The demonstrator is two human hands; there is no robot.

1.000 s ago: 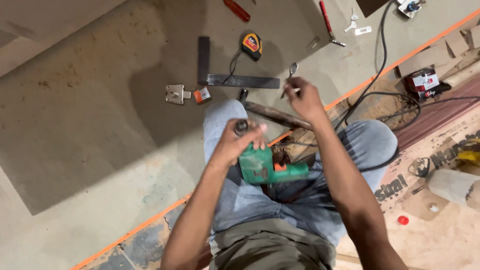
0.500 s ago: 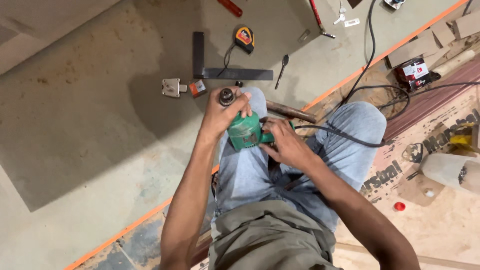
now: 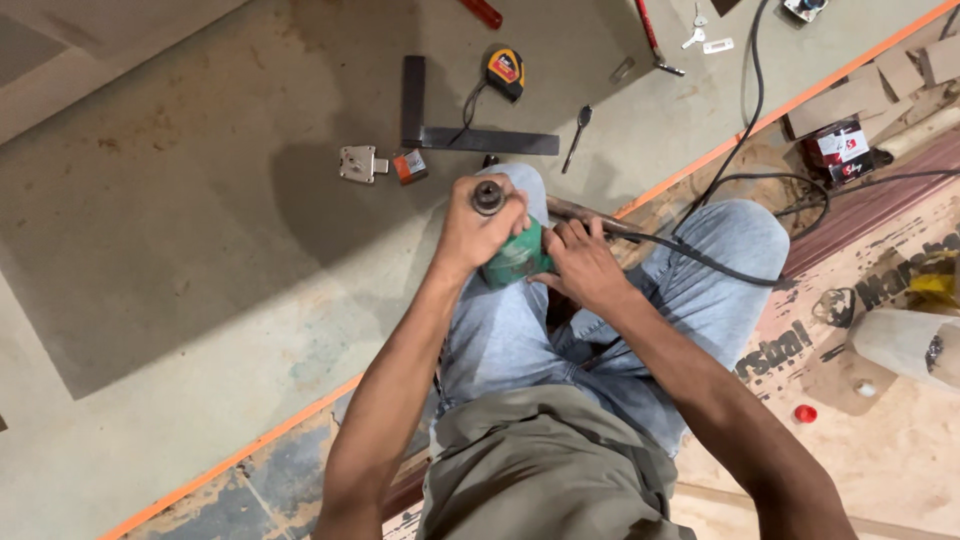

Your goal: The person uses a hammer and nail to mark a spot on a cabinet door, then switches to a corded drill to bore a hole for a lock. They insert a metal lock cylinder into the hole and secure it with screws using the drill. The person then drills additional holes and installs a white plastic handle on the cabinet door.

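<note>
I sit on the floor with a green power drill [image 3: 517, 260] over my lap. My left hand [image 3: 480, 232] is wrapped around its front end, just below the dark metal chuck [image 3: 488, 197]. The fingers of my right hand [image 3: 585, 268] close on the drill's body from the right side. A black power cord [image 3: 700, 260] runs from the drill across my right knee. A small chuck key [image 3: 578, 136] lies on the floor beyond my knees, apart from both hands.
A dark steel square [image 3: 455, 135], a yellow tape measure [image 3: 505, 72], a silver door lock [image 3: 360, 163] and a small orange box [image 3: 409, 166] lie on the grey board ahead. A hammer [image 3: 655, 42] and keys [image 3: 705, 40] lie farther back. A can [image 3: 838, 148] stands at right.
My right hand let go of the chuck key, which now lies on the floor, and came back onto the drill. The drill has turned so its chuck points up and forward.
</note>
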